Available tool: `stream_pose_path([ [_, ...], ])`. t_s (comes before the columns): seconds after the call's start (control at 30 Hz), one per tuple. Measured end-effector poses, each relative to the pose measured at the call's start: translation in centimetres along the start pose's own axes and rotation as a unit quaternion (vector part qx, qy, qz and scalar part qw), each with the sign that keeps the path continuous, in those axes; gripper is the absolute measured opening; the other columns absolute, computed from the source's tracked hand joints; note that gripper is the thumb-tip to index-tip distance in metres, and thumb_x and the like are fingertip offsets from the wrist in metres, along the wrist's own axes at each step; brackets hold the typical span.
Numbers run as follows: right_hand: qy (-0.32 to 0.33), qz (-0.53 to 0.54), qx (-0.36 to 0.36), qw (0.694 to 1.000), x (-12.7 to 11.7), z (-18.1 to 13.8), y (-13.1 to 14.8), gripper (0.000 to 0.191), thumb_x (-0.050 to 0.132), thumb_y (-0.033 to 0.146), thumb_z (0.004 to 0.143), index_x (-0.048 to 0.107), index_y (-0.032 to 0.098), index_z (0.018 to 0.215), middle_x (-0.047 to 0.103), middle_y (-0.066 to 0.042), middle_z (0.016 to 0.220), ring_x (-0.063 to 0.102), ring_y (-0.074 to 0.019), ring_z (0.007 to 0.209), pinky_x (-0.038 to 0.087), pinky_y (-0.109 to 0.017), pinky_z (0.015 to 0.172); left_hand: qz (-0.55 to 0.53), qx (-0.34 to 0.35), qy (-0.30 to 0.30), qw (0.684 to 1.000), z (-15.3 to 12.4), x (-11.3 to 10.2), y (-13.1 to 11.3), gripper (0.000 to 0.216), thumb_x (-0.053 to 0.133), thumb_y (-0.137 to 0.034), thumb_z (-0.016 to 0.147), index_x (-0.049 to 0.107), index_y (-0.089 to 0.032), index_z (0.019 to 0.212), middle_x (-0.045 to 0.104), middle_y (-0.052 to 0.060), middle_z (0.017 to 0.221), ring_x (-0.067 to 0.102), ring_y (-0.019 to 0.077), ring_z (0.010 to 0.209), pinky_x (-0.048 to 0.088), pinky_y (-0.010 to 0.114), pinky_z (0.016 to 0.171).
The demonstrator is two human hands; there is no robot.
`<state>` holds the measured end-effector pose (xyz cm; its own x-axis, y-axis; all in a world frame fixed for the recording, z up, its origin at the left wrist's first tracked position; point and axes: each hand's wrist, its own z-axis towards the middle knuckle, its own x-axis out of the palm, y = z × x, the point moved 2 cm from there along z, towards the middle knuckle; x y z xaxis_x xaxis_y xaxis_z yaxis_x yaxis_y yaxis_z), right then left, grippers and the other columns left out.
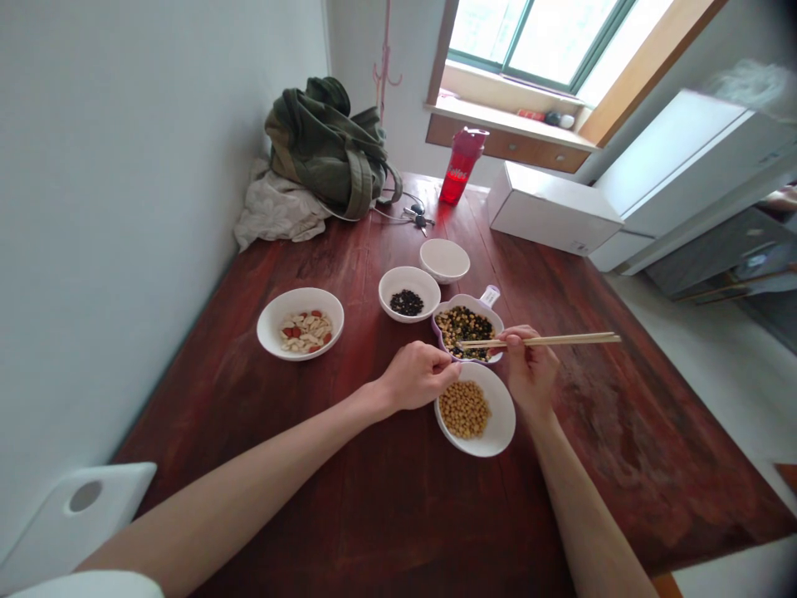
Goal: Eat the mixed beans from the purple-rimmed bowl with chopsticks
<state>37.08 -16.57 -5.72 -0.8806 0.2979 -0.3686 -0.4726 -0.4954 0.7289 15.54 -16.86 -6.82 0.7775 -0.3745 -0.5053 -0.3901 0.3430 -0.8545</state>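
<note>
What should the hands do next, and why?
Probably lower the chopsticks a little into the mixed beans in the purple dish, since their tips hover right above it while the right hand grips them.

Bright daylight from window (540,41), blown out; soft shadows on table (386,515); wide-angle edges warped, upper-right corner blurred.

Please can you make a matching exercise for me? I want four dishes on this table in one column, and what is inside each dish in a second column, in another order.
Dishes:
1. left white bowl
2. small middle white bowl
3. purple-edged dish
4. nearest white bowl

Contents:
A. yellow beans
B. pale and red nuts
C. green and black beans
D. black beans

Pairs: 1-B, 2-D, 3-C, 4-A
</note>
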Motion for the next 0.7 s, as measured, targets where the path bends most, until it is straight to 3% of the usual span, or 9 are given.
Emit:
stream_pose_path([
  [0.7, 0.01, -0.009, 0.001, 1.0, 0.22, -0.22, -0.39, 0.014, 0.061, 0.032, 0.103, 0.064, 0.023, 0.091, 0.068, 0.0, 0.083, 0.071, -0.0158, 0.064, 0.055, -0.028, 0.058, 0.001, 0.003, -0.005, 1.0, 0.03, -0.03, -0.18, 0.048, 0.053, -0.036, 0.095, 0.037, -0.016, 0.055, 0.033, -0.004, 0.053, 0.032, 0.0067, 0.051, 0.019, 0.027, 0.054],
])
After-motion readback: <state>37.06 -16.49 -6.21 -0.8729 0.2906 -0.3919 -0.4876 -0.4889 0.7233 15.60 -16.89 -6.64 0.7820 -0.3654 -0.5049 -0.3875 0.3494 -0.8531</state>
